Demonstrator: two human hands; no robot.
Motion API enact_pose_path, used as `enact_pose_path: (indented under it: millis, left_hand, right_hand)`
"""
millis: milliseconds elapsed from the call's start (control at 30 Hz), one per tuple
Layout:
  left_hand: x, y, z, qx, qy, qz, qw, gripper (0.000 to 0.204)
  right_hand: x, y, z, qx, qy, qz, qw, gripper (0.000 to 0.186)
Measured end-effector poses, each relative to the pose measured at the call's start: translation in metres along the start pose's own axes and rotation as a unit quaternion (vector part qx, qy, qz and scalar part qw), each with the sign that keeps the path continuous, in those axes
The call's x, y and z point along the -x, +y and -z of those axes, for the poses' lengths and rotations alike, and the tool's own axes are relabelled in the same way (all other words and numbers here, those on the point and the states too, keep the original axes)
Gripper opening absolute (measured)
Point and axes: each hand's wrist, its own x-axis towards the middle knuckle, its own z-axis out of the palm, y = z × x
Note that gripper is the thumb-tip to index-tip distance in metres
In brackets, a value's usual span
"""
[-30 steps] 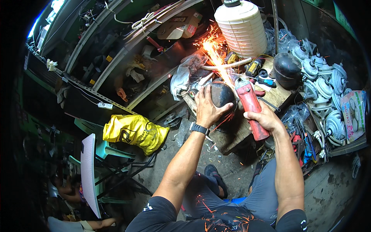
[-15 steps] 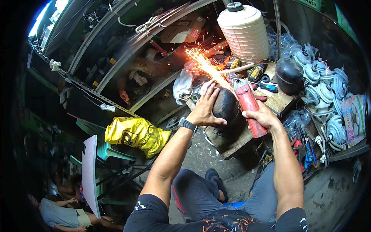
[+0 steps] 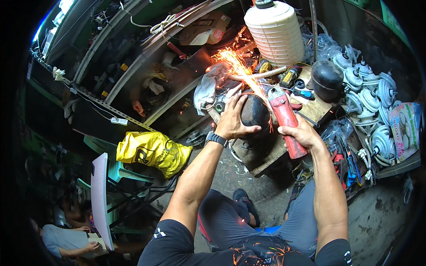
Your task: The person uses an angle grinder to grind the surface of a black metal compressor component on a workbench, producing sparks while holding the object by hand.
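Note:
My right hand (image 3: 298, 133) is wrapped round the red body of an angle grinder (image 3: 284, 116), whose metal head points away from me. Orange sparks (image 3: 242, 66) stream from the grinder's head toward the far left. Against the grinder's left side stands a black, rounded metal shell (image 3: 256, 113). My left hand (image 3: 233, 117) grips this shell from its left, fingers over the far side and thumb across the near side. The grinder's disc, and just where it meets the shell, cannot be made out. Both rest over a wooden work surface (image 3: 269, 155).
A second black metal shell (image 3: 327, 80) stands to the right, beside a heap of silvery, disc-shaped parts (image 3: 368, 99). Behind are a yellow-and-black power tool (image 3: 289, 77) and a ribbed white container (image 3: 275, 33). A yellow bag (image 3: 153, 153) lies left. A person (image 3: 66, 241) sits at lower left.
The view has shifted slightly, so most things sit a little further left and up. Both hands keep their holds, and sparks still fly. Some sparks now also drop along the shell's right side.

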Motion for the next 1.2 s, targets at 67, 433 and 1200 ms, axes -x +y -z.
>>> enact_pose_path:
  millis: [67,433,1200]
  left_hand:
    - [0.001,0.002,0.000,-0.002,0.010,0.000,1.000,0.126]
    - [0.001,0.011,-0.010,-0.005,0.019,0.048,0.999,0.130]
    - [-0.001,0.013,-0.014,0.005,0.030,0.055,0.998,0.130]
  right_hand:
    - [0.008,-0.009,-0.003,-0.018,-0.002,-0.024,1.000,0.060]
    - [0.001,-0.011,0.005,0.000,-0.002,-0.029,1.000,0.056]
    - [0.015,-0.005,-0.001,0.006,0.019,-0.007,1.000,0.055]
